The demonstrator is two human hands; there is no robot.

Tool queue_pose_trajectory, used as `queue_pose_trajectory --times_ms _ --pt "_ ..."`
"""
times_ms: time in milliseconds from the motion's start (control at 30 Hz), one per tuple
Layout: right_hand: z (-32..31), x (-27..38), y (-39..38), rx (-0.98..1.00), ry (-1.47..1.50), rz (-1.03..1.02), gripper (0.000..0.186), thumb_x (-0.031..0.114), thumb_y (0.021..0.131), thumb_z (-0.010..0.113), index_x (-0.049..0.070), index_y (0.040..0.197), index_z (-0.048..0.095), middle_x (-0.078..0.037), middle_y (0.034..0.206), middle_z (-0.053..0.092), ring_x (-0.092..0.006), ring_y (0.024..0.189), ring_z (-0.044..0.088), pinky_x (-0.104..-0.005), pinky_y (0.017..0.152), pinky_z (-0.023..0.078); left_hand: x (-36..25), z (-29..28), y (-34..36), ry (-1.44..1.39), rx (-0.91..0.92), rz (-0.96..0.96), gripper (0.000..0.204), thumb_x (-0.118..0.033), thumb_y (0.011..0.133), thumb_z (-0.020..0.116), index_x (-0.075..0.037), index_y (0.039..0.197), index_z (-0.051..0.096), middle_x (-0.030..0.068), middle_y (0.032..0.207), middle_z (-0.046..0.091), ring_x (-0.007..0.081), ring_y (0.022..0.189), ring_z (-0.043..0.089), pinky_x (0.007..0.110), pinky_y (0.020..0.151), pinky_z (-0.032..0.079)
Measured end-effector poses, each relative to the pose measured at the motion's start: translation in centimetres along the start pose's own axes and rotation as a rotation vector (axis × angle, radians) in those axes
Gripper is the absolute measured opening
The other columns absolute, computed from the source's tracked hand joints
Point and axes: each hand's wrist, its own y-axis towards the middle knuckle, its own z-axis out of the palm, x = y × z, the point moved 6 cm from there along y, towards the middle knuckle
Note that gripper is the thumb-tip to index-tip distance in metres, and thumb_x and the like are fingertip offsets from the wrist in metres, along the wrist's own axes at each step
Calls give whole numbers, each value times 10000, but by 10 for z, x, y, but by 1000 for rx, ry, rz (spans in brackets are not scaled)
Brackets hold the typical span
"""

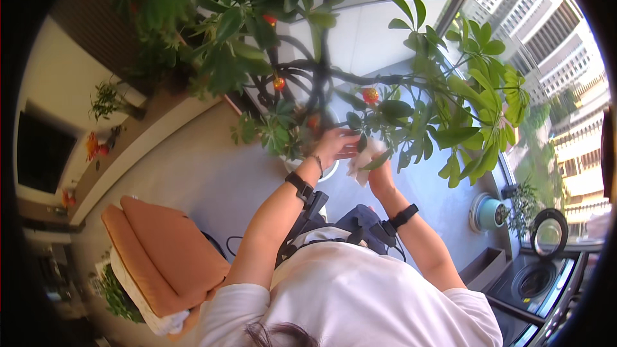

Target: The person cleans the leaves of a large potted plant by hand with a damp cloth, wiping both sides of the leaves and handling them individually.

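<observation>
A large potted plant with glossy green leaves and thick dark stems stands in front of me. My left hand reaches in among the lower leaves, its fingers closed around a dark green leaf. Close beside it, my right hand grips a crumpled white cloth or tissue, which touches the foliage by my left fingertips. Another leaf partly covers the right fingers. The white pot shows below my left hand, partly hidden by it.
Small red ornaments hang from the branches. An orange-brown chair stands at the lower left. On the right are a turquoise pot, a washing machine and a large window. A white cabinet stands behind the plant.
</observation>
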Motion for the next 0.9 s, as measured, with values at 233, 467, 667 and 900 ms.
queue_pose_trajectory --times_ms 233,467,667,900 --pt "30 19 -13 -236 -178 -6 298 228 830 480 -28 970 538 -88 854 555 -179 729 544 -288 617 439 13 3 6 -87 109 -40 166 -146 802 567 -53 940 571 79 850 628 187 744 623 299 672 507" --pt "11 1 -13 -95 -111 2 247 164 810 488 -40 944 529 -97 839 555 -169 727 553 -266 590 447 12 5 -1 -198 139 -65 183 -155 780 616 -41 914 567 96 855 626 201 773 618 326 734 493" --pt "29 16 -10 -173 -91 29 269 185 840 445 -22 986 535 -68 826 559 -146 713 546 -264 594 441 10 2 -2 -182 138 -49 161 -160 790 604 -48 896 558 108 884 625 207 792 619 324 744 494" --pt "2 -6 -24 4 -52 -75 262 126 798 469 -9 1014 528 -47 796 551 -138 632 532 -244 523 420 15 1 1 -194 171 -84 200 -171 831 535 -19 960 554 122 915 619 221 859 607 334 770 491"
